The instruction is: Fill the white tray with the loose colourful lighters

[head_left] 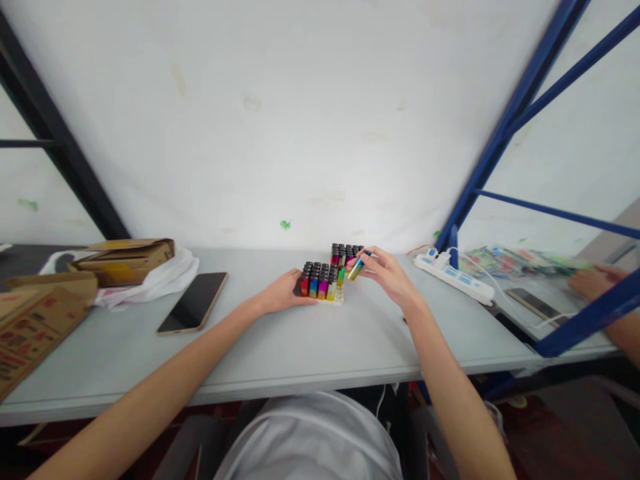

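A small white tray (338,299) stands on the grey table (300,347), filled with several upright colourful lighters with black tops (320,279). My left hand (283,291) rests against the tray's left side, steadying it. My right hand (387,273) is at the tray's right side, holding a yellow-green lighter (355,269) tilted between its fingertips just above the rows. Its lower end is near a gap in the tray.
A dark phone (194,302) lies left of the tray. Cardboard boxes (125,260) and a white plastic bag (165,280) sit at far left. A white power strip (455,277) lies on the right by blue shelf posts (500,140). Another person's hand (593,280) works at far right.
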